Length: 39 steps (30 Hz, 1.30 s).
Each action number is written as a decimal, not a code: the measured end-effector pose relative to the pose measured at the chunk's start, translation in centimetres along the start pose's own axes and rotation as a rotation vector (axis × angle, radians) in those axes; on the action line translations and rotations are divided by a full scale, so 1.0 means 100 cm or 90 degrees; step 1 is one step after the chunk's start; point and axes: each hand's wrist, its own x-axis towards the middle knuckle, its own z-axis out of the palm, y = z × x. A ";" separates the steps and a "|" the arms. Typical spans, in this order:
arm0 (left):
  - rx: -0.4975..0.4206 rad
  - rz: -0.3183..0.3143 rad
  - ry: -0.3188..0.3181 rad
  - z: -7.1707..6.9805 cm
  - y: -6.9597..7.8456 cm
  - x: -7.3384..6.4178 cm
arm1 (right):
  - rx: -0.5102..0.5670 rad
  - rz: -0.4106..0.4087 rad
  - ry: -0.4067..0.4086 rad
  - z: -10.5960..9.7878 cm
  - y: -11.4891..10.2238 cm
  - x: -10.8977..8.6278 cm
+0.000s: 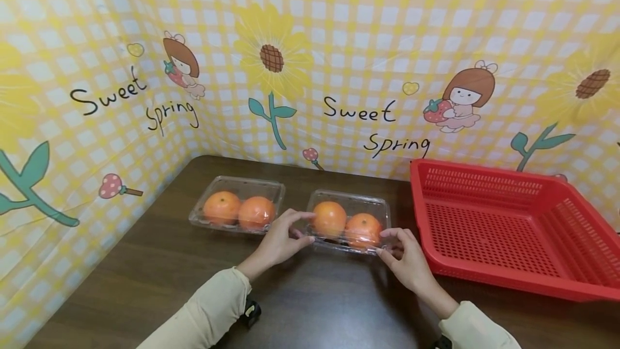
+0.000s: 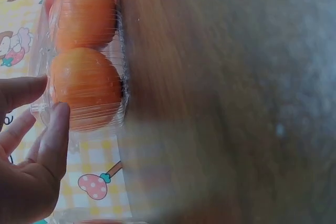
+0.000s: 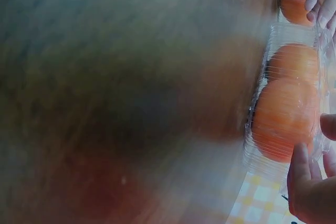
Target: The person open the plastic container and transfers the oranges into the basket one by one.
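A clear plastic clamshell box (image 1: 322,245) with two oranges inside, a left orange (image 1: 329,218) and a right orange (image 1: 363,230), is in front of me on the dark table. Its lid lies over the fruit; whether it is fully fastened I cannot tell. My left hand (image 1: 280,238) holds the box's left end between thumb and fingers. At the opposite end, my right hand (image 1: 409,260) pinches the near right corner, thumb in front and fingers along the side. Both wrist views show ribbed plastic over the oranges (image 2: 84,87) (image 3: 286,119), with fingertips at the box's edge.
A second clear box (image 1: 203,221), also with two oranges (image 1: 222,207), stands to the left, just beyond my left hand. On the right sits a red plastic basket (image 1: 484,279) with perforated walls. A yellow checked cloth (image 1: 310,69) hangs behind the wooden table (image 1: 160,284).
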 end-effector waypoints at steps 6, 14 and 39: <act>0.008 -0.002 -0.011 -0.002 -0.001 0.001 | -0.051 -0.017 0.003 0.001 0.004 -0.001; -0.040 -0.026 -0.005 -0.001 0.000 0.001 | -0.077 -0.034 0.016 0.001 0.006 -0.003; -0.064 -0.064 0.017 0.000 -0.006 -0.003 | -0.004 -0.054 0.036 0.000 0.010 -0.008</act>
